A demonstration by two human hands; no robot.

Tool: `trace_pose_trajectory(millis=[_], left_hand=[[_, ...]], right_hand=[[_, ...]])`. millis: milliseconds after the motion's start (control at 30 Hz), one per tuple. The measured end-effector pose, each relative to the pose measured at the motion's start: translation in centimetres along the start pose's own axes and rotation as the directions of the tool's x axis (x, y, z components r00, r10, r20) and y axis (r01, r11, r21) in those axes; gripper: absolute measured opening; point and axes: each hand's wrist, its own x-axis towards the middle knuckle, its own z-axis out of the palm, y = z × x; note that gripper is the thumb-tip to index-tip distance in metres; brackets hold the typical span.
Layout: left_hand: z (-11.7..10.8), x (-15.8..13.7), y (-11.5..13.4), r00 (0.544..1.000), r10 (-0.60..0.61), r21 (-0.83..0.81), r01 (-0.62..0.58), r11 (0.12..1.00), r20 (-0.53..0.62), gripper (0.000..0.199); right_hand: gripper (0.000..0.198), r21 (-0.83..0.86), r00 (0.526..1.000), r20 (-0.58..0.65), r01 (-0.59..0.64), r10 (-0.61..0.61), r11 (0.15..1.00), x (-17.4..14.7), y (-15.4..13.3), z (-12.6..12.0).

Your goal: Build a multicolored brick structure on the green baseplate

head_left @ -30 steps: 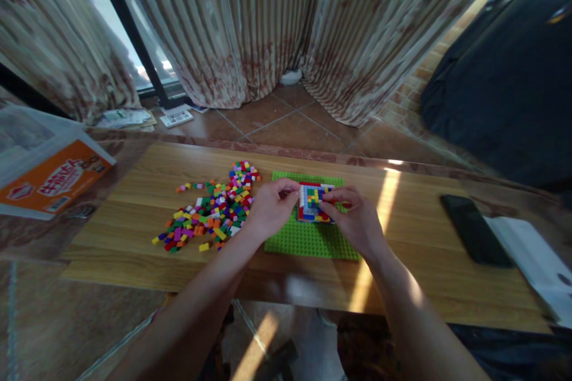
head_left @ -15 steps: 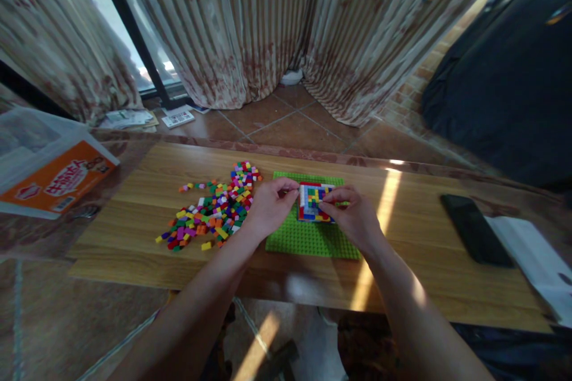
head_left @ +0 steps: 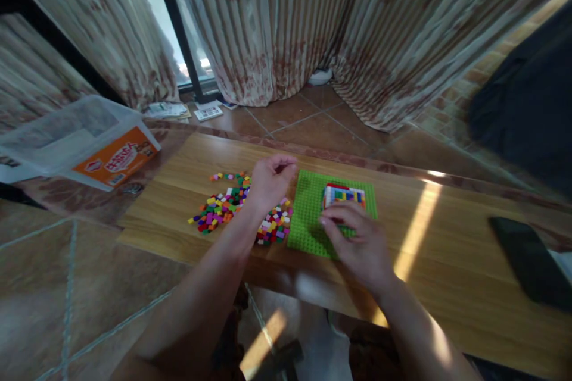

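Observation:
A small block build of red, white, blue and yellow toy bricks [head_left: 344, 193] stands on a green baseplate [head_left: 306, 214]. My right hand [head_left: 361, 244] is over the front of the plate, covering the near part of the build. Its thumb and forefinger are closed in a pinch; any brick between them is too small to make out. My left hand [head_left: 270, 184] hovers at the plate's left side, above the pile of loose colourful bricks [head_left: 218, 208], which it partly hides. Its fingers are curled together, and what they may hold is hidden.
The wooden table [head_left: 165, 190] carries a dark phone [head_left: 527, 256] at the right, beside a white sheet [head_left: 562, 265]. A clear plastic tub [head_left: 89, 131] with an orange label stands past the left end. Striped curtains [head_left: 277, 30] hang behind the table.
My left hand has left the build's edge and moved left over the pile. My right hand has drawn back toward the front of the plate. The view has swung left.

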Motion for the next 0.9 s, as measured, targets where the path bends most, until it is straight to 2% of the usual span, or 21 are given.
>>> trace_pose_trajectory(millis=[33,100,200,400,667,767,900], left_hand=[[-0.1,0.1,-0.1,1.0,0.003,-0.001,-0.003,1.0,-0.006,0.012],[-0.2,0.1,-0.2,1.0,0.013,-0.001,-0.013,1.0,-0.006,0.012],[-0.1,0.0,-0.2,1.0,0.023,0.008,-0.023,1.0,0.003,0.012],[0.0,-0.1,0.0,1.0,0.023,0.018,-0.023,1.0,0.008,0.012],[0.2,-0.2,-0.1,0.998,0.049,0.027,-0.05,0.998,0.04,0.011],[0.2,-0.3,0.0,0.998,0.048,0.05,-0.05,0.998,0.036,0.011],[0.1,-0.5,0.2,0.998,0.03,0.047,-0.033,0.998,0.055,0.012]], right_hand=[[0.011,0.011,0.99,0.133,0.045,-0.046,0.999,-0.5,-0.6,0.8],[0.017,0.018,0.948,0.295,0.122,-0.122,0.992,-1.4,-1.4,2.4],[0.021,-0.052,0.916,0.389,0.13,-0.099,0.99,-2.2,-1.6,4.3],[0.019,-0.173,0.934,0.358,0.071,-0.005,0.982,-1.8,-1.0,5.9],[0.016,-0.329,0.922,0.382,0.074,0.061,0.941,-1.1,-1.9,7.0],[0.015,-0.3,0.925,0.373,0.05,0.068,0.953,-1.0,-1.9,7.1],[0.014,-0.118,0.957,0.285,-0.023,0.056,0.993,-0.8,-1.9,6.3]])
